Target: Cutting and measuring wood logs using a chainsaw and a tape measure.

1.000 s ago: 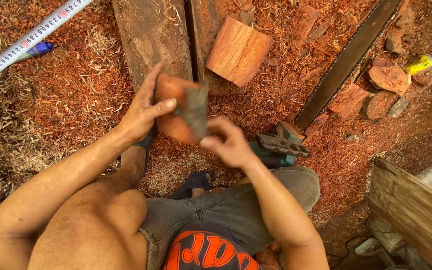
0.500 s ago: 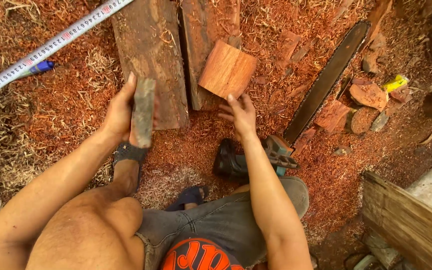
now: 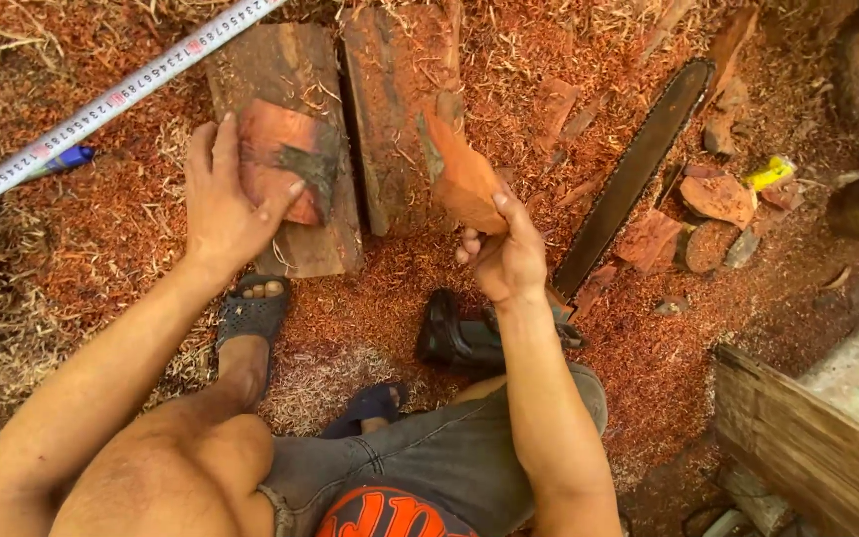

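Hands: 2, both bare, both gripping wood.
Red wood chunks in hand: 2.
Grey planks: 2, side by side on the sawdust; left plank (image 3: 290,149) taken as landmark.
Left hand (image 3: 219,204): fingers spread wide and flat, thumb hooked over the flat red block (image 3: 285,169), pressed onto the plank's top face.
Block versus fingers: to the right of them, under the thumb tip.
Right hand (image 3: 509,259): right of the plank, fingers curled around the lower end of the wedge-shaped chunk (image 3: 459,174); chunk raised above the fingers, tilted.
Tape measure (image 3: 111,104): 1, up-left of the plank.
Chainsaw bar (image 3: 638,169): 1, far right of the plank.
Sandalled foot (image 3: 251,313): 1, just below the plank.
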